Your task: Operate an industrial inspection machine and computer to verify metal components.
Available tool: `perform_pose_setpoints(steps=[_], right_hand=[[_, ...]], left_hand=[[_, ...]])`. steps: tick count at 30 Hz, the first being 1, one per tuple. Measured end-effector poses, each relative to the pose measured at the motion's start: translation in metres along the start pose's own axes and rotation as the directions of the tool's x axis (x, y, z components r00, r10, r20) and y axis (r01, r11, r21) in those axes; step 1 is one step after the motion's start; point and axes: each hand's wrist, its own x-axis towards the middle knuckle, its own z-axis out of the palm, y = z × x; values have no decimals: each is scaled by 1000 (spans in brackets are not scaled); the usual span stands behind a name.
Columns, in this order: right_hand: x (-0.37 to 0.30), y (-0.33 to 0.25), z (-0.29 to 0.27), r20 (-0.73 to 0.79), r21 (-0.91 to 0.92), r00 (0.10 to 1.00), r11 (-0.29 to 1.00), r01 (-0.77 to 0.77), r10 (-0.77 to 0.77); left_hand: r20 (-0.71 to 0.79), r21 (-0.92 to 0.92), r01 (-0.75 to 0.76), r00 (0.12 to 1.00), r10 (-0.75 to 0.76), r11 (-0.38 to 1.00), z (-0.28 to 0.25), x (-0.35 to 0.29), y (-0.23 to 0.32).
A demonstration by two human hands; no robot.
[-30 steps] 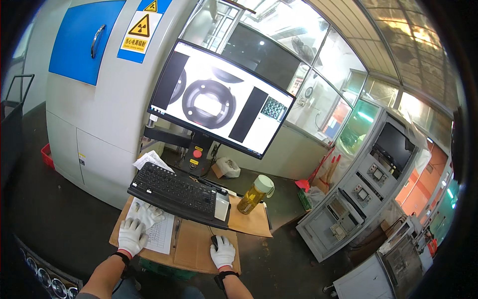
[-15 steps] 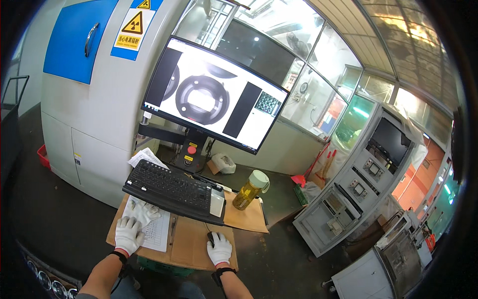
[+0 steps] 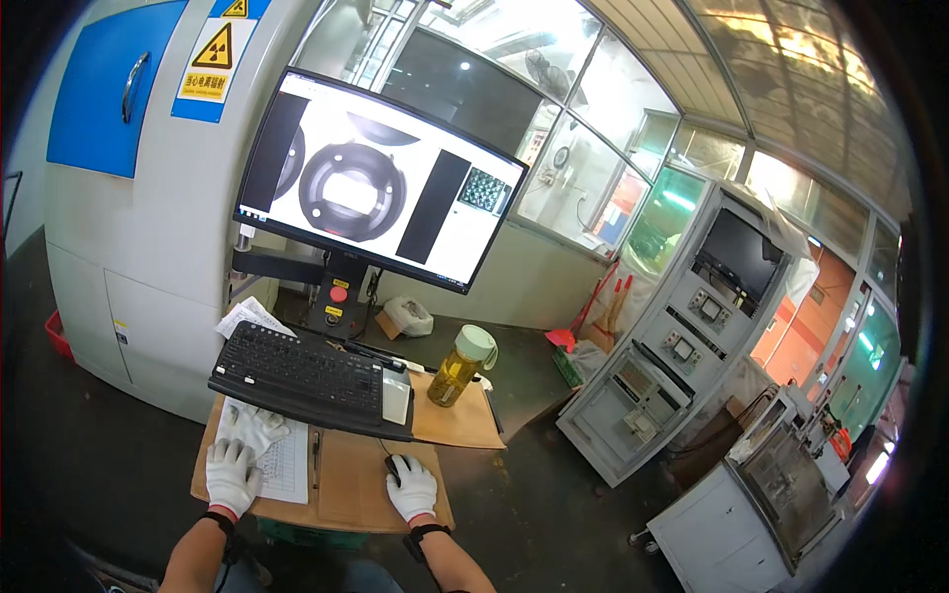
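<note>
My right hand, in a white knitted glove, rests over a black computer mouse on the brown cardboard. With fingers laid flat, my gloved left hand lies on the left part of the board, beside a printed paper sheet. A loose white glove sits on that sheet, just beyond my left fingertips. Between the sheet and the mouse lies a thin dark pen. Beyond both hands is a black keyboard, and above it a monitor displays grey ring-shaped images.
A lidded bottle of yellowish liquid stands right of the keyboard. A red button sits below the monitor. At left rises a large pale cabinet with a blue door. A grey instrument rack and a metal cart stand at right.
My view has swung to the right, so the scene sits farther left in the picture. Both hands keep their places, the right on the mouse. The ring image on the monitor looks the same.
</note>
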Motion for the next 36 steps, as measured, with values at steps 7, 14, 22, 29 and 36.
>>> perform_pose_setpoints(steps=[7,14,22,29,36], right_hand=[[-3,2,6,-19,-13,1000,1000,9,-9],[2,0,-2,-15,-4,1000,1000,18,-18],[4,-2,-2,-8,-17,999,999,36,-36],[-1,7,12,-32,-39,999,999,14,-15],[-1,10,8,2,11,1000,1000,4,-4]], left_hand=[[31,7,-5,1000,4,1000,-8,2,2],[-18,-16,-8,1000,8,1000,5,1,-5],[-108,-81,-40,994,31,996,-84,43,24],[-495,-394,-272,868,47,878,-290,83,84],[-602,-178,-657,662,447,733,-406,74,162]])
